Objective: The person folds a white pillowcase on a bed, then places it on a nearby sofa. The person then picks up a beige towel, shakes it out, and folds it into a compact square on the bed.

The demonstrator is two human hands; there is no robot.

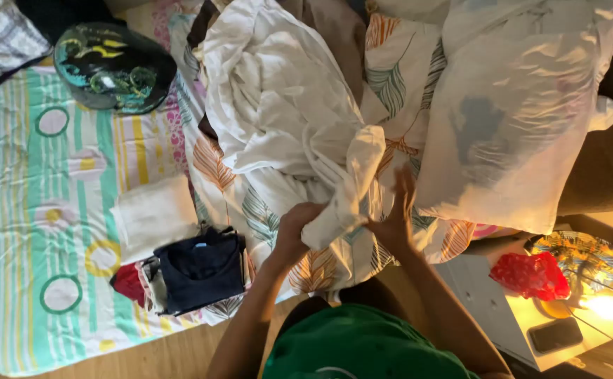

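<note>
My left hand (294,226) grips a bunched white cloth (352,179) that trails from a rumpled white sheet (271,98) spread over the bed. My right hand (396,210) is at the other side of the same bunch, fingers spread and blurred, touching the cloth and a leaf-patterned sheet (391,77) beneath. A large pillow in a pale printed case (510,112) lies just right of my right hand.
A folded white towel (153,214) and a stack of dark folded clothes (201,270) lie on a green-striped bedsheet (47,210). A dark painted helmet (113,67) sits at the upper left. A bedside table (489,302) holds a red bag (531,274), a phone (554,335) and a lit lamp (605,305).
</note>
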